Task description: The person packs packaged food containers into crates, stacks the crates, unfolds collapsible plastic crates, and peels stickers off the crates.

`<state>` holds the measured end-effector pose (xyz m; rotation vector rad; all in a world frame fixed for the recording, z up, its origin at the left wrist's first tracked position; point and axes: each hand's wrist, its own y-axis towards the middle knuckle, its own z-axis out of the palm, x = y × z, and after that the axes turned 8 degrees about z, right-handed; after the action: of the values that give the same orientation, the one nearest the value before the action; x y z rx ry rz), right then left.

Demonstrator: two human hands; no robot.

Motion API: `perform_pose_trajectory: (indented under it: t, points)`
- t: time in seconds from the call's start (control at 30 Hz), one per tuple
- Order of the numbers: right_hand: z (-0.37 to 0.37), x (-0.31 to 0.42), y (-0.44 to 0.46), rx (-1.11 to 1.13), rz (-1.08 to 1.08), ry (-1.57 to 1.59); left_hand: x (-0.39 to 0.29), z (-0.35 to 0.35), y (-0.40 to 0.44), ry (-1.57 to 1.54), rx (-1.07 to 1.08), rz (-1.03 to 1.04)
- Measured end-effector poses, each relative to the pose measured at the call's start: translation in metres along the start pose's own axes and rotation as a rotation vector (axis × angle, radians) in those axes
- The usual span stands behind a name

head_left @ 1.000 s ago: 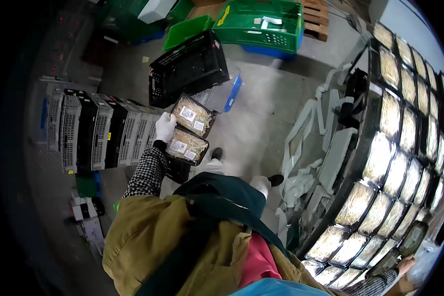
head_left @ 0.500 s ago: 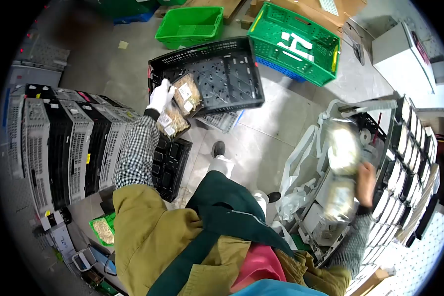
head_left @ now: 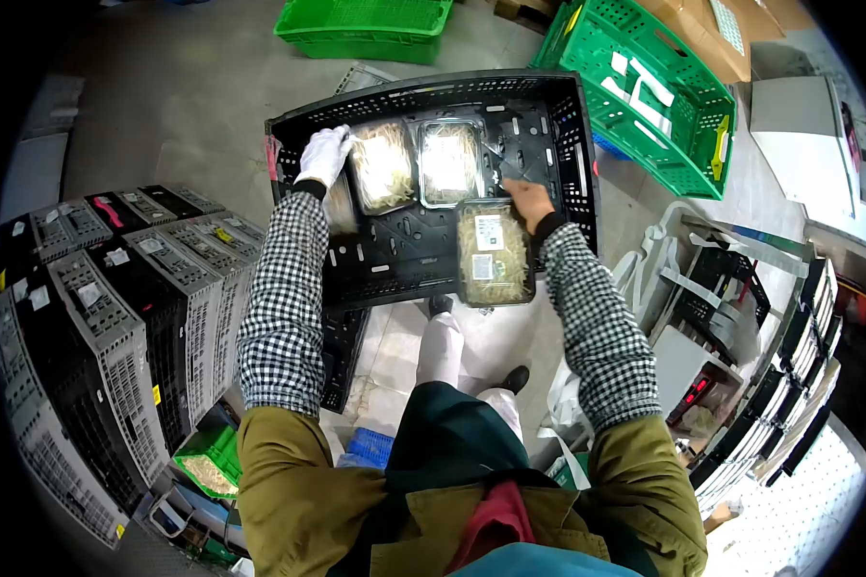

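A black crate (head_left: 394, 252) lies in front of me. Inside it, two clear plastic packs of pale, thin strands, a left pack (head_left: 383, 171) and a right pack (head_left: 450, 162), lie side by side. My left hand (head_left: 323, 157), in a white glove, is closed at the left pack's upper left edge. Below that hand is a blurred pack (head_left: 340, 207); which of the two it grips is hard to see. My bare right hand (head_left: 529, 204) grips the upper right corner of a labelled pack (head_left: 494, 255), tilted over the crate's near edge.
Stacked grey and black crates (head_left: 115, 288) stand on my left. A green crate (head_left: 645, 96) is at the upper right, and another green crate (head_left: 361, 29) is at the top. White straps (head_left: 645, 260) hang by a rack on the right. Another black crate (head_left: 344, 361) sits low beside my legs.
My right hand has come from the right-hand rack to the black crate with packs. My left hand is now inside the crate's left end. The view has shifted, and the crate appears nearer.
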<state>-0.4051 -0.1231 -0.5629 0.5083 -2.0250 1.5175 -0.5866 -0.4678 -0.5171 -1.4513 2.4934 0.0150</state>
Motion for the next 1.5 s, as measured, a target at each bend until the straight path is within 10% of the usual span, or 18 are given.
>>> perform_pose_trajectory:
  t: [0.13, 0.3, 0.4, 0.43, 0.47, 0.53, 0.63, 0.77, 1.03, 1.3, 1.5]
  points:
    - [-0.052, 0.046, 0.013, -0.2, -0.073, -0.111, -0.037, 0.001, -0.056, -0.024, -0.35, 0.151]
    - [-0.074, 0.107, 0.03, -0.63, -0.726, -0.511, -0.133, 0.051, -0.134, -0.421, -0.013, 0.22]
    - [-0.075, 0.107, -0.013, -0.56, -0.721, -0.324, -0.176, 0.075, -0.142, -0.585, 0.305, 0.046]
    - [-0.08, 0.092, -0.039, -0.614, -0.776, -0.508, -0.193, 0.072, -0.137, -0.567, 0.337, 0.087]
    - [-0.091, 0.108, -0.093, -0.436, -0.378, -1.02, -0.21, 0.063, -0.133, -0.561, 0.349, 0.133]
    - [-0.135, 0.032, -0.119, -0.41, -0.848, -0.768, -0.251, 0.046, -0.116, -0.589, 0.372, 0.282]
    - [-0.246, -0.012, -0.238, -0.392, -0.429, -0.351, -0.316, 0.013, -0.08, -0.584, 0.432, 0.394]
    - [-0.435, -0.109, -0.394, -0.986, -0.217, -0.181, -0.433, 0.003, -0.015, -0.437, 0.523, 0.606]
    - [-0.855, -0.437, -0.546, -1.962, 0.285, 0.019, -0.866, -0.017, 0.042, -0.522, 0.368, 0.954]
    - [-1.074, -0.531, -0.607, -2.045, 0.795, -0.438, -1.354, 0.031, -0.042, -0.623, 0.232, 1.434]
    - [-1.132, -0.582, -0.61, -1.82, 0.764, -0.621, -1.557, 0.081, -0.106, -0.301, 0.197, 1.482]
